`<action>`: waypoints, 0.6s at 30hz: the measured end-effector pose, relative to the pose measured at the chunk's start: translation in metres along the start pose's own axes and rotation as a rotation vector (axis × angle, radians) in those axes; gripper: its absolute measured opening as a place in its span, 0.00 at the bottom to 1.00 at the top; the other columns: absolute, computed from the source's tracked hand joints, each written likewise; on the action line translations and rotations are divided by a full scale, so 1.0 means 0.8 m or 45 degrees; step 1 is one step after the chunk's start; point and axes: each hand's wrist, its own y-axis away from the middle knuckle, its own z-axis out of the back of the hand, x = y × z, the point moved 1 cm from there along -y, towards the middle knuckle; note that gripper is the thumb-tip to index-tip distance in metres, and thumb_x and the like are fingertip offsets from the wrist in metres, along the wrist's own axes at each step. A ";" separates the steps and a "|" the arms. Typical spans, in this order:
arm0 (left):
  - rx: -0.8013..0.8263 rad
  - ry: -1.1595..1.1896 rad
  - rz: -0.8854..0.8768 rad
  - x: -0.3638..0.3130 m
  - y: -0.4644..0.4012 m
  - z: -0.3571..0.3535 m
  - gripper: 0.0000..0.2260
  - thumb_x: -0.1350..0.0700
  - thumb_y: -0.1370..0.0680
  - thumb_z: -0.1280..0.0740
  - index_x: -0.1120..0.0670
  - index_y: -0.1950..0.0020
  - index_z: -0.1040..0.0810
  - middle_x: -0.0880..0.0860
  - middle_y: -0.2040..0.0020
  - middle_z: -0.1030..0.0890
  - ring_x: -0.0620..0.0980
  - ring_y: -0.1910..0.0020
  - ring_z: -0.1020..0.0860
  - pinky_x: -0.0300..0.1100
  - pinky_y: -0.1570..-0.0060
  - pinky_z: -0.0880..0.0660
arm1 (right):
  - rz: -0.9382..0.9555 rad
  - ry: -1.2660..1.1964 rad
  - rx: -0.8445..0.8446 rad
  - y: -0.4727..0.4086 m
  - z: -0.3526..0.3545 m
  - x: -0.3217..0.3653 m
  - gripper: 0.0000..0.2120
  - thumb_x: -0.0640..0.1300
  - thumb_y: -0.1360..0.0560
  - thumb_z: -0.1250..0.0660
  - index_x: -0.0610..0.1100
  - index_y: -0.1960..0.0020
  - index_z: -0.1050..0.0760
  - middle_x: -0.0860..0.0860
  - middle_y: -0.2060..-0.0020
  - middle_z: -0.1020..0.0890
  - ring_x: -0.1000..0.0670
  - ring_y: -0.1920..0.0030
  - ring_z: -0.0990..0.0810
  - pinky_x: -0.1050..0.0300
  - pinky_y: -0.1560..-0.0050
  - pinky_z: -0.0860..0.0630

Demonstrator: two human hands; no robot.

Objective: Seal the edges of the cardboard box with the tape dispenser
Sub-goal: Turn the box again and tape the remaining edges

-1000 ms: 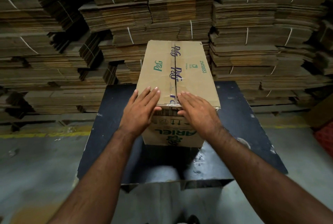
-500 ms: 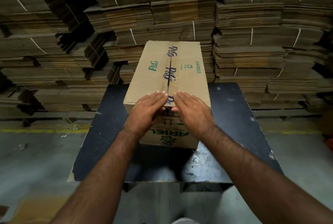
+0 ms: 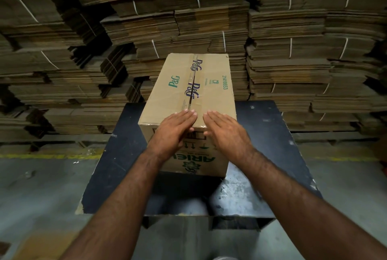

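Observation:
A brown cardboard box printed with P&G and ARIEL stands on a dark table. Clear tape with P&G print runs along its top centre seam. My left hand lies flat on the near top edge of the box, fingers together, over the end of the seam. My right hand is flat just to the right of the seam, at the same near edge, fingers extended. Neither hand holds anything. No tape dispenser is in view.
Tall stacks of flattened cardboard bundled with white straps fill the whole background behind the table. A yellow floor line runs along the grey concrete floor on the left. A flat cardboard piece lies at bottom left.
Both hands have slid together toward the centre seam at the near top edge of the box. The box sits slightly turned compared with a second ago.

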 end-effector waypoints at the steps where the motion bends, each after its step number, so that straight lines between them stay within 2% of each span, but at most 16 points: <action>1: 0.006 0.022 0.015 -0.002 -0.003 0.002 0.22 0.51 0.18 0.38 0.52 0.24 0.32 0.51 0.24 0.31 0.50 0.23 0.36 0.54 0.25 0.37 | -0.005 -0.016 -0.002 0.001 0.002 -0.004 0.31 0.59 0.18 0.53 0.40 0.27 0.31 0.42 0.29 0.27 0.43 0.29 0.28 0.47 0.28 0.36; 4: 0.070 0.003 0.082 -0.022 -0.019 0.000 0.24 0.44 0.16 0.47 0.51 0.22 0.34 0.49 0.22 0.34 0.49 0.21 0.40 0.50 0.23 0.42 | -0.078 -0.071 -0.061 0.006 0.003 -0.019 0.35 0.60 0.17 0.58 0.37 0.31 0.27 0.40 0.34 0.23 0.42 0.33 0.24 0.45 0.31 0.32; 6: 0.071 -0.088 0.084 -0.034 -0.027 -0.009 0.24 0.44 0.16 0.48 0.51 0.22 0.35 0.49 0.22 0.35 0.49 0.22 0.39 0.49 0.23 0.43 | -0.089 -0.067 -0.091 0.009 -0.001 -0.028 0.34 0.59 0.17 0.58 0.37 0.33 0.25 0.40 0.36 0.21 0.42 0.34 0.23 0.44 0.32 0.30; 9: 0.038 -0.176 0.012 -0.034 -0.021 -0.017 0.23 0.49 0.17 0.39 0.51 0.22 0.35 0.50 0.23 0.33 0.50 0.24 0.35 0.52 0.26 0.38 | -0.006 -0.085 -0.097 0.015 -0.014 -0.041 0.28 0.57 0.18 0.49 0.38 0.30 0.26 0.41 0.33 0.23 0.42 0.31 0.26 0.44 0.30 0.32; 12: 0.099 -0.204 -0.054 -0.026 -0.011 -0.011 0.31 0.52 0.22 0.31 0.51 0.21 0.37 0.49 0.22 0.35 0.50 0.23 0.37 0.53 0.25 0.39 | 0.054 -0.142 -0.048 0.020 -0.015 -0.051 0.28 0.57 0.19 0.48 0.40 0.27 0.30 0.42 0.30 0.27 0.43 0.28 0.30 0.45 0.27 0.36; 16: 0.125 -0.145 0.028 -0.036 -0.021 -0.006 0.25 0.42 0.17 0.48 0.49 0.21 0.38 0.48 0.21 0.36 0.47 0.22 0.40 0.53 0.24 0.41 | 0.012 -0.230 -0.094 0.027 -0.008 -0.061 0.32 0.61 0.18 0.53 0.40 0.27 0.30 0.43 0.28 0.28 0.44 0.27 0.32 0.48 0.26 0.37; 18: 0.113 -0.195 0.077 -0.045 -0.028 -0.011 0.26 0.40 0.17 0.52 0.49 0.21 0.36 0.47 0.22 0.34 0.47 0.22 0.38 0.53 0.25 0.39 | -0.007 -0.237 -0.144 0.029 -0.009 -0.066 0.32 0.61 0.17 0.54 0.40 0.28 0.29 0.43 0.29 0.27 0.45 0.27 0.31 0.50 0.27 0.35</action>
